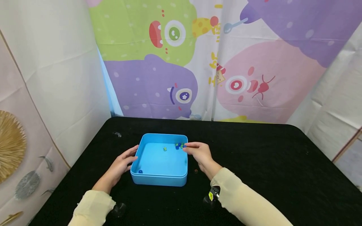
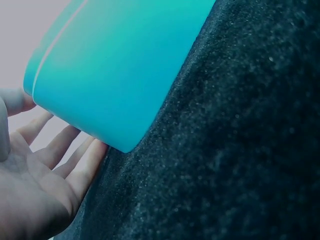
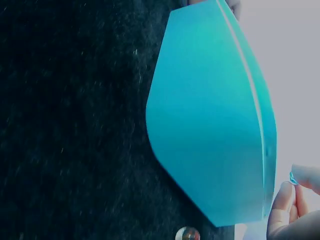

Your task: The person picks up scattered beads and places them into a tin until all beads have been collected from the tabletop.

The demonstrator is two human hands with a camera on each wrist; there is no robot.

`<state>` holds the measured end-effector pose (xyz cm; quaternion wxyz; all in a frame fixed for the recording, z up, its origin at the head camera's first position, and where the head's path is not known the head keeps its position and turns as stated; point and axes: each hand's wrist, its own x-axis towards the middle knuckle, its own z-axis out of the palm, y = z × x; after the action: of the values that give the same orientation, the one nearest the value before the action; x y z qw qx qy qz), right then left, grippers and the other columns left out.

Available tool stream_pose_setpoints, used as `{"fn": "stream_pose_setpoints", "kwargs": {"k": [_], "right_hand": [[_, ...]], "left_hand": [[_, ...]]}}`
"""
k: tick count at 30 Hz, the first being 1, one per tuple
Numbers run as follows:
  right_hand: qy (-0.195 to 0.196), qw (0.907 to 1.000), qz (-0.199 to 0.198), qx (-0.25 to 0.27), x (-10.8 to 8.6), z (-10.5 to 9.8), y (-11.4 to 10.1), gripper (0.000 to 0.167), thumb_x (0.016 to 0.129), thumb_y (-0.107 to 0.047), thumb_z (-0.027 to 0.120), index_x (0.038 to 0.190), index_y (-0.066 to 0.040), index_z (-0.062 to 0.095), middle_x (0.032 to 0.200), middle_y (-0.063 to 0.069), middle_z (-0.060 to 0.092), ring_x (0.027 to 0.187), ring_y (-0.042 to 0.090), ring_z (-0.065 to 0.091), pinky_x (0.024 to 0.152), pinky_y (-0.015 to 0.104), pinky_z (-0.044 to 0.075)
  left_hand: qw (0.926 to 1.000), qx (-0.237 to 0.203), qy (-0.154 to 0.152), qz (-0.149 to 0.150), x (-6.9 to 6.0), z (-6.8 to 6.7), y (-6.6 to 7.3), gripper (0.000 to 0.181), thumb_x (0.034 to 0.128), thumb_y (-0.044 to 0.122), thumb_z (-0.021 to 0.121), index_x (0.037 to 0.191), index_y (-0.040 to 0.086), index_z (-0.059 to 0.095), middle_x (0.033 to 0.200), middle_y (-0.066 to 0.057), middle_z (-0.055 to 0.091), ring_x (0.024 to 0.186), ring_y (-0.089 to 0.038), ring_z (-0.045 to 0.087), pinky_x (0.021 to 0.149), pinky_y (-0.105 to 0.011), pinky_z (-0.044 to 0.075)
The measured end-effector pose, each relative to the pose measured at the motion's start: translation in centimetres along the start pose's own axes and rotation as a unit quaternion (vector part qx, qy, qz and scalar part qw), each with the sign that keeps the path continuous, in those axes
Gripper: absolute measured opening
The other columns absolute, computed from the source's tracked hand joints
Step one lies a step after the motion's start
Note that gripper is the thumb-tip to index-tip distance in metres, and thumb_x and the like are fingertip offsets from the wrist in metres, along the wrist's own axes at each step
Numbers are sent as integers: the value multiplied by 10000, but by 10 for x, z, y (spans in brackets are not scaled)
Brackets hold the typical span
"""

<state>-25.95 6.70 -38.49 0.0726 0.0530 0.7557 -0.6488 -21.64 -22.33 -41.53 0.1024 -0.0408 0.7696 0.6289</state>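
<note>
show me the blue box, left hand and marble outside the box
blue box (image 1: 159,181): head view, front outer wall
left hand (image 1: 120,166): head view, back of hand
outside marble (image 3: 188,233): right wrist view, visible middle

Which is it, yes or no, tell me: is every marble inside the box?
No, one marble lies on the black cloth outside the box.

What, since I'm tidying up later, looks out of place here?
A lone marble lies on the black tabletop, just right of the blue box; it looks odd because other marbles sit inside.
</note>
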Motion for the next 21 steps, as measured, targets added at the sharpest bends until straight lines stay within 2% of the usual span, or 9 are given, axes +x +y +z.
{"fn": "stream_pose_setpoints", "kwargs": {"k": [6, 21], "right_hand": [[-81, 9999, 27, -117, -2, 13, -4, 218, 820, -130, 707, 1031, -76, 695, 1049, 66, 630, 1007, 234, 577, 919, 418, 462], [-240, 9994, -159, -194, -4, 39, -14, 185, 821, -150, 715, 989, -74, 710, 955, 44, 660, 885, 194, 626, 907, 449, 459]], "left_hand": [[10000, -6, -16, -32, 0, 0, 1, 563, 973, 240, 428, 1488, 155, 216, 1513, -193, 154, 1334, -415, 226, 1024, -539, 311], [10000, -31, -28, 18, 1, 0, 0, 569, 967, 229, 430, 1487, 149, 214, 1509, -202, 151, 1331, -422, 225, 1021, -544, 312]]}}
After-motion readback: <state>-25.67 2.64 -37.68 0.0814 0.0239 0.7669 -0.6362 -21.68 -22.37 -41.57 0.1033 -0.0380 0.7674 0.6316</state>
